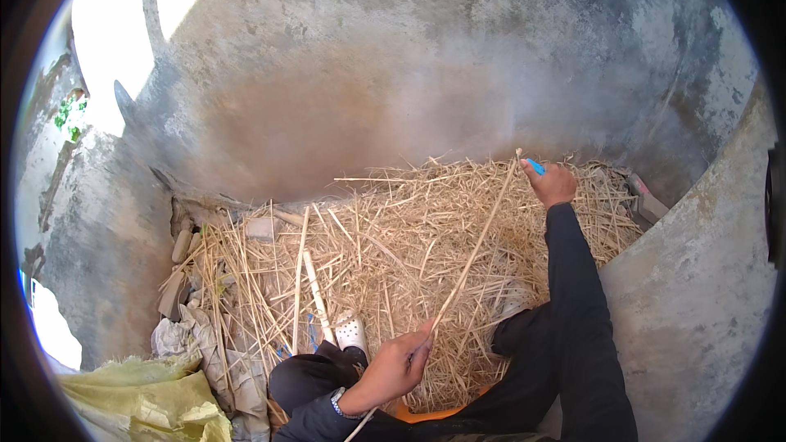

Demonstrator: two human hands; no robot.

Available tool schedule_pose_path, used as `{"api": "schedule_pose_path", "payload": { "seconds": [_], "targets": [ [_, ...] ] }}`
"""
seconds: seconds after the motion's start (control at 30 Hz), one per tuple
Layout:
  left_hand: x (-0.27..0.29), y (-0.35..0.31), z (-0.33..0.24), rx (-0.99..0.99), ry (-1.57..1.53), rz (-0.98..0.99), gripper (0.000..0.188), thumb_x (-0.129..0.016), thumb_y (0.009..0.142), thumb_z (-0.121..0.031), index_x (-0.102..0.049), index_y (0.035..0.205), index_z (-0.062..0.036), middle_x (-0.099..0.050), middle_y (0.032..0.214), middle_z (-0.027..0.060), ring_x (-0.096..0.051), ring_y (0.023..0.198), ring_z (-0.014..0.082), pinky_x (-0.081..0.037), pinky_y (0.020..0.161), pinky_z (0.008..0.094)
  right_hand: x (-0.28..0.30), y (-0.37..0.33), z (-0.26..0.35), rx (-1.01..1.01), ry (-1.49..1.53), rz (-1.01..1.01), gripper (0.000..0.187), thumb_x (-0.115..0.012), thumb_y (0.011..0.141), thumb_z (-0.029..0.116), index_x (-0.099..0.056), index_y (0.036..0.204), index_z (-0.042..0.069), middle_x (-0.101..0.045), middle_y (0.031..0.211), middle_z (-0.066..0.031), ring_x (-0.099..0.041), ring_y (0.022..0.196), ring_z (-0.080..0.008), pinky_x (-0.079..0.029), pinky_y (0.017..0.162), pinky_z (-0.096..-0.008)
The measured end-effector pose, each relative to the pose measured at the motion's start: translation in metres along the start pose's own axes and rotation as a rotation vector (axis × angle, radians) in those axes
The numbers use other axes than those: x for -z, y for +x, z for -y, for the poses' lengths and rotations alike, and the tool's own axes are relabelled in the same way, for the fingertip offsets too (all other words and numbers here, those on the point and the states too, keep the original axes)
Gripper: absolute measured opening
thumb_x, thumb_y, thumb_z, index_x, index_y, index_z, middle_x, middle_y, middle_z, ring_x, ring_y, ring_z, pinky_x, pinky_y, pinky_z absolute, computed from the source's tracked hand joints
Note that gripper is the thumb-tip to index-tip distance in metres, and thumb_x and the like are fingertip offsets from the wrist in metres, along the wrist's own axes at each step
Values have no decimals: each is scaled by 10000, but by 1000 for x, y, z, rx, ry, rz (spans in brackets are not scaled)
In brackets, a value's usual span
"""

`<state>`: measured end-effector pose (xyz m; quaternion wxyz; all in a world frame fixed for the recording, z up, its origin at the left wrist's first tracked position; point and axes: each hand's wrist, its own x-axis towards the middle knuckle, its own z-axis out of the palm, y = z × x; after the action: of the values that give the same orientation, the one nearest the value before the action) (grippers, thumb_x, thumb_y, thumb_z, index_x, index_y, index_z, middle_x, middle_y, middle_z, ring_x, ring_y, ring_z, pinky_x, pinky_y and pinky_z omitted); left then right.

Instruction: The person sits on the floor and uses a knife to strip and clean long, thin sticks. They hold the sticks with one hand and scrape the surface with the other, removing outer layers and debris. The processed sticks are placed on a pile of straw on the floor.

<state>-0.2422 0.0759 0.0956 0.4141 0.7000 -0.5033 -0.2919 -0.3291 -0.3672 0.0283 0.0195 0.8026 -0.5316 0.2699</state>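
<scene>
A long, thin, pale dry stalk slants from near my lap up to the far right. My left hand is closed around its lower part, and the tail end passes below the wrist. At the stalk's far tip my right hand is closed on a small tool with a blue handle. Its fingers lie close to the stalk; the tool's working end is hidden, so its kind cannot be told. Under both hands spreads a heap of straw-like shavings.
A stained concrete wall stands behind the heap, with another slab at the right. Longer sticks lie on the left, near a brick. A yellow sack is at the lower left. My white clog rests among the shavings.
</scene>
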Motion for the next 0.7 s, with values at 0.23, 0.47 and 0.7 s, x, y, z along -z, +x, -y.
{"api": "schedule_pose_path", "payload": {
  "seconds": [0.23,0.47,0.7],
  "targets": [
    [4,-91,20,98,-108,-41,261,-498,944,-79,-587,1165,27,-510,633,20,-489,579,98,-427,544,284,-21,-21,-33,-290,80,237,911,-327,800,829,-682,694,-3,-608,615,-179,-580,547,-281,-407,506,-429],
    [26,-18,-7,306,-570,-172,341,-469,1009,-217,-531,1278,-17,-428,621,-61,-384,462,13,-303,397,174,71,-67,102,288,547,292,811,-409,795,810,-518,474,73,-452,424,-68,-461,395,-245,-349,414,-400],
    [28,26,-21,79,-357,-207,400,-489,991,-159,-475,1372,-35,-416,680,-73,-360,565,10,-313,488,188,125,-126,139,814,574,65,713,-543,732,784,-617,510,111,-488,404,-48,-528,371,-207,-411,397,-346]
  ]
}}
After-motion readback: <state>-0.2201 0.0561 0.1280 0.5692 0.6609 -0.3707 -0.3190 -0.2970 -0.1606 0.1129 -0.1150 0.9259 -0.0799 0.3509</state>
